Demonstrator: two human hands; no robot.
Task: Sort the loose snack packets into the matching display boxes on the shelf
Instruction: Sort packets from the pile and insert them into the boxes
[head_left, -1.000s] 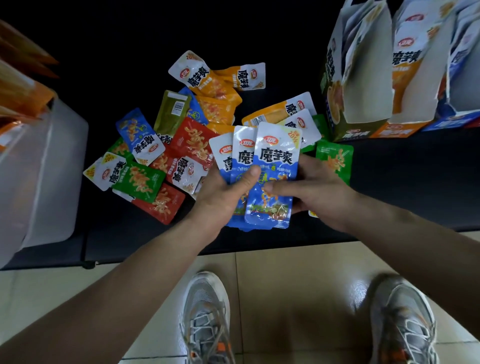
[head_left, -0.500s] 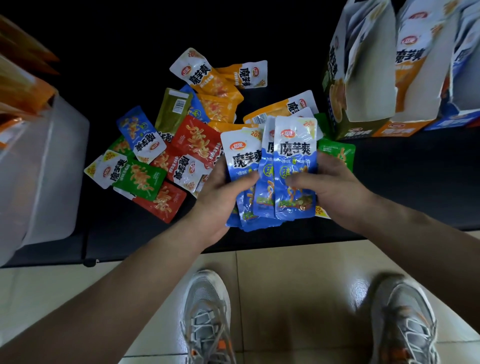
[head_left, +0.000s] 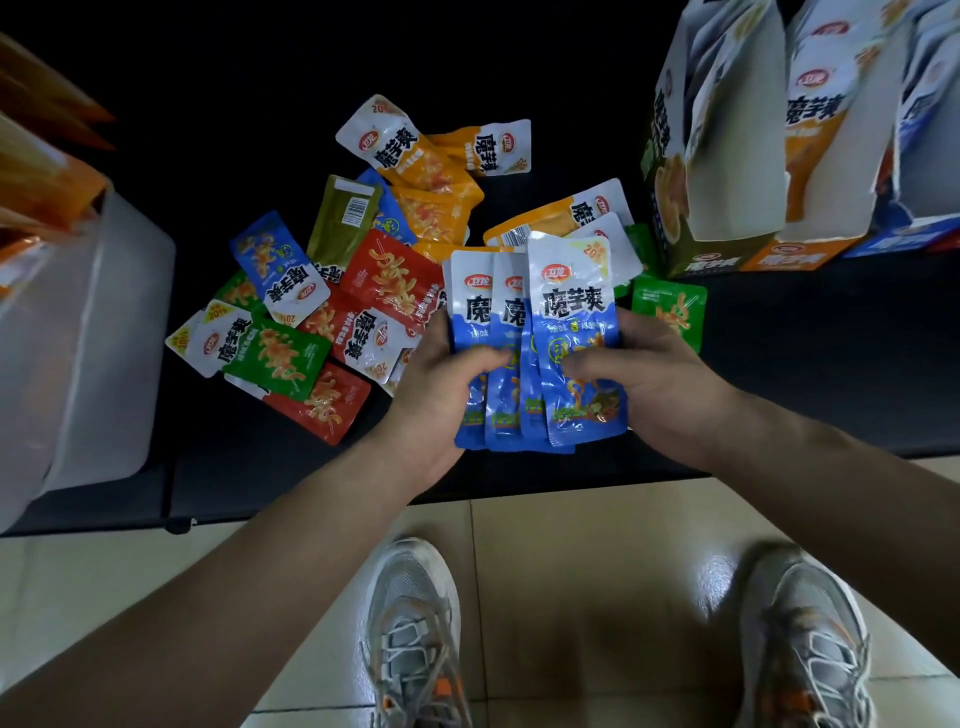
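Fingers (head_left: 587, 366) of the right hand (head_left: 660, 389) and the thumb of the left hand (head_left: 431, 405) curl round a fan of blue packets (head_left: 571, 317), at least three, held upright and facing the camera above the front edge of the black shelf (head_left: 805, 374). Judged from this layout, sorting is at an early stage: one flavour is gathered in the hands but not yet boxed. A mixed pile lies on the shelf behind and to the left of the hands: red packets (head_left: 387, 280), green packets (head_left: 275, 358), orange packets (head_left: 431, 208), one olive packet (head_left: 343, 221) lying face down, and a loose blue packet (head_left: 275, 270). A single green packet (head_left: 670, 312) lies just beside the right hand. Display boxes stand at the right rear of the shelf: a green box (head_left: 696, 260), an orange box (head_left: 789, 257) and a blue box (head_left: 904, 239), the last being the likely destination. Their pale interiors show no packets from this angle, so their contents cannot be told. A translucent bin (head_left: 88, 338) stands at the left, with blurred orange packs (head_left: 36, 182) above it.
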